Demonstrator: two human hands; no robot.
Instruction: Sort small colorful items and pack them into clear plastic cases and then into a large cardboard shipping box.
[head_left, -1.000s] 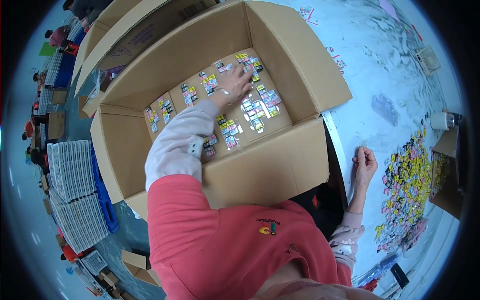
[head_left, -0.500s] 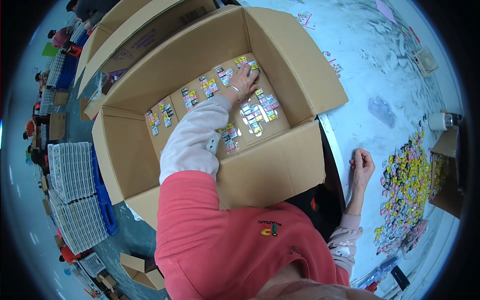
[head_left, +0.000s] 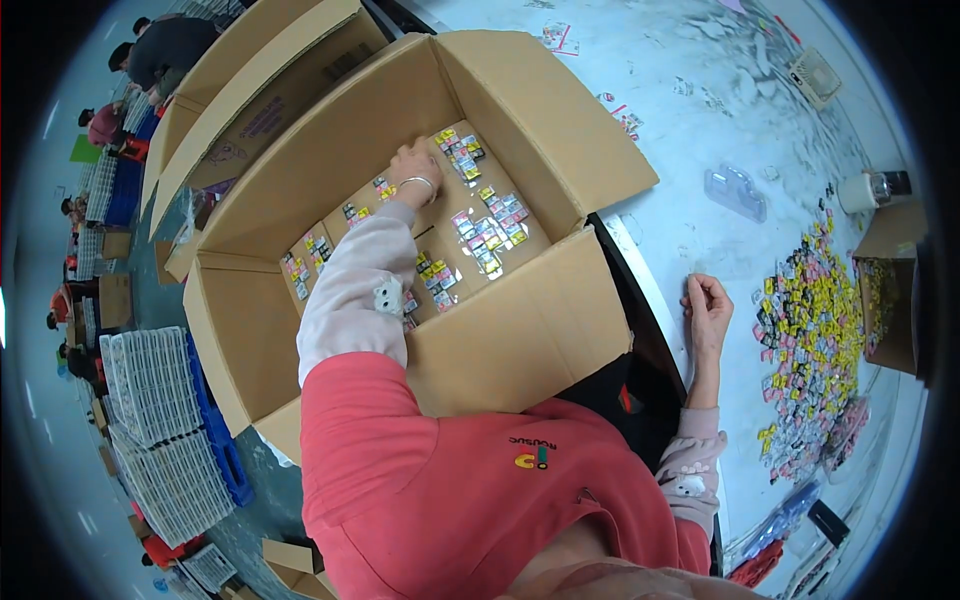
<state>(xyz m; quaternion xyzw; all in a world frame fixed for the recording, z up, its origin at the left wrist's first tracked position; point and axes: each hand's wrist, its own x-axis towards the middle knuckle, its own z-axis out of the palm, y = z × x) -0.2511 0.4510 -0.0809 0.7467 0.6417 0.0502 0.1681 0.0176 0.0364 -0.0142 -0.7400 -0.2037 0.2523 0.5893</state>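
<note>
Inside a large open cardboard box (head_left: 520, 345), my left hand (head_left: 415, 168) reaches down among rows of small colourful packets (head_left: 490, 235). Its fingers are bent downward and their tips are hidden, so I cannot make out what they grip. The packets lie in stepped clusters, several on shiny clear plastic, over a cardboard layer at the bottom. A bracelet circles the left wrist. My right hand (head_left: 708, 308) rests outside the box on the pale marbled table (head_left: 650, 200), its fingers curled in, with nothing visible in them.
A large heap of loose packets (head_left: 815, 340) covers the right of the table, beside a smaller cardboard box (head_left: 885, 300). A clear plastic tray (head_left: 737, 192) lies nearer the middle. White crates (head_left: 165, 430) stand stacked at left. Other people (head_left: 170, 50) work at the far left.
My left hand has moved left along the packet rows, from the far right corner, and its fingers are more bent. The right hand stays curled on the table. The view has shifted slightly.
</note>
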